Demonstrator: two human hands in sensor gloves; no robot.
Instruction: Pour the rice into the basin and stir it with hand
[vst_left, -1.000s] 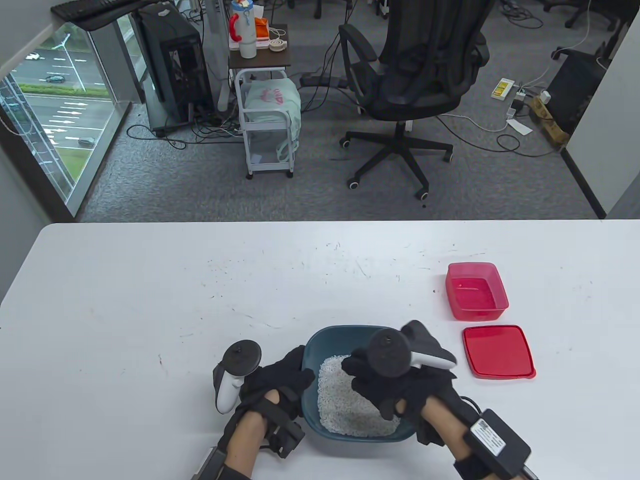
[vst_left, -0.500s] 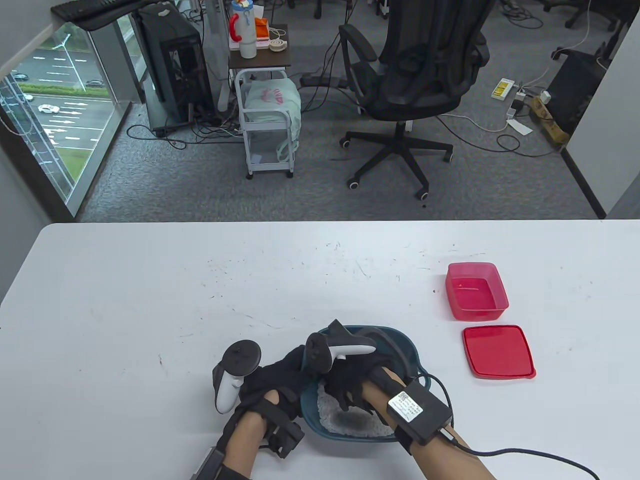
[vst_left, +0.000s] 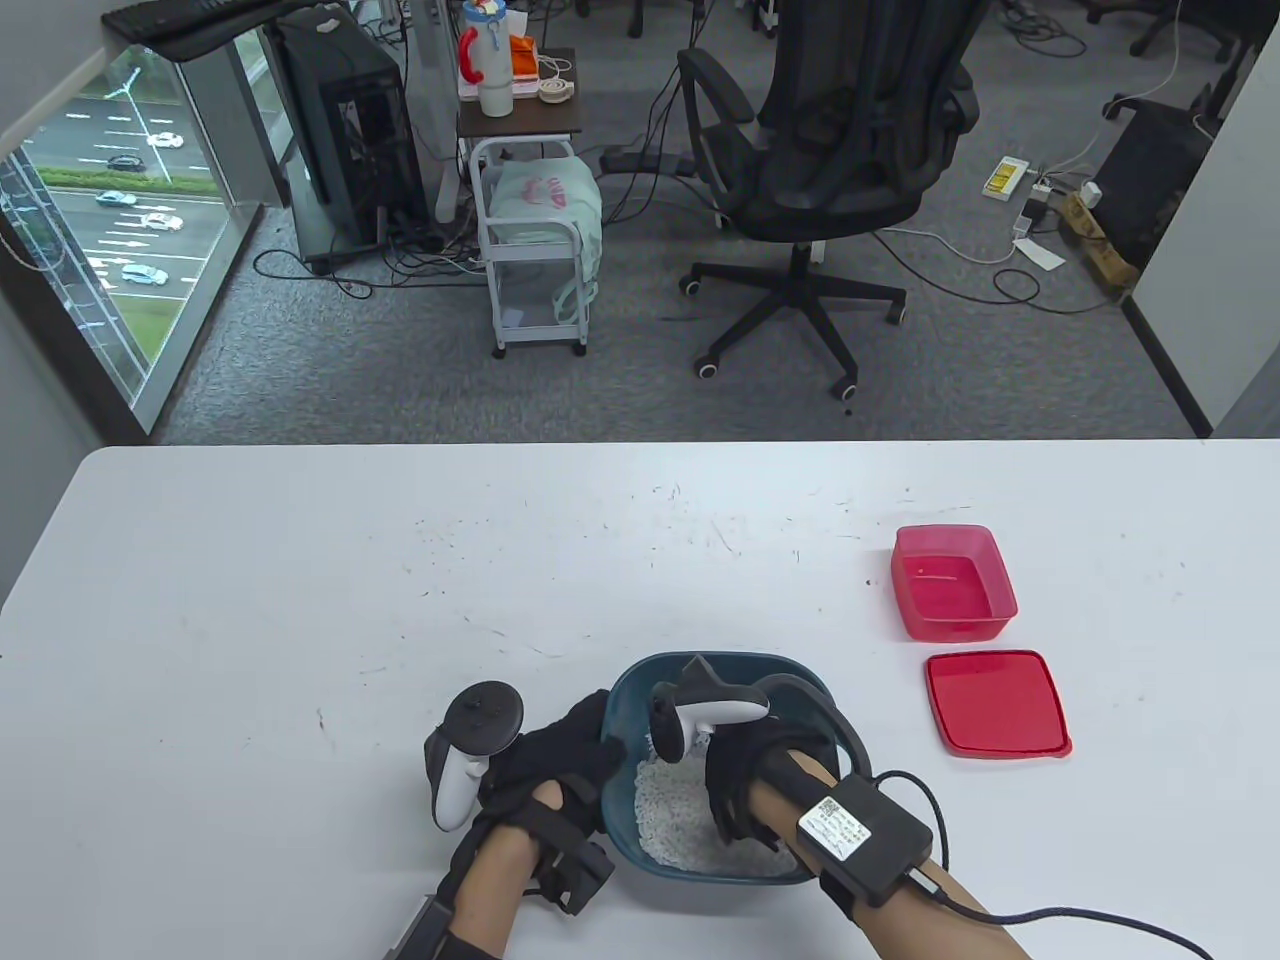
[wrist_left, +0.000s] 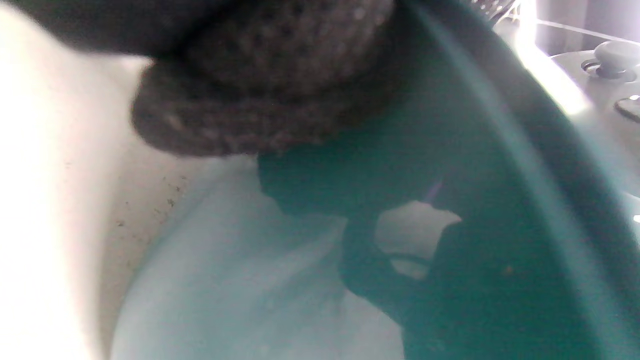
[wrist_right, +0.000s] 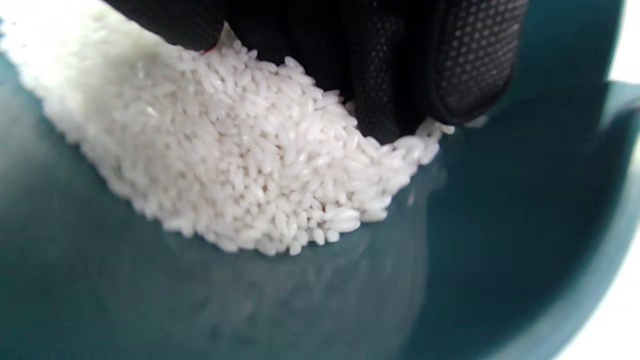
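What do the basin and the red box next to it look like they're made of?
Basin: probably plastic, dark teal, opaque and glossy; its inner wall reflects the rice in the right wrist view. Red box: apparently thin translucent plastic, since its walls let light through. Neither can be confirmed by look alone.

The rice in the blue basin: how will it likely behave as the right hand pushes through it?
The rice is loose dry grains, so it probably flows and heaps rather than moving as one lump; it is banked against the right hand's fingers. Grains may slide easily on the basin's smooth wall. The left hand at the rim likely stops the basin shifting.
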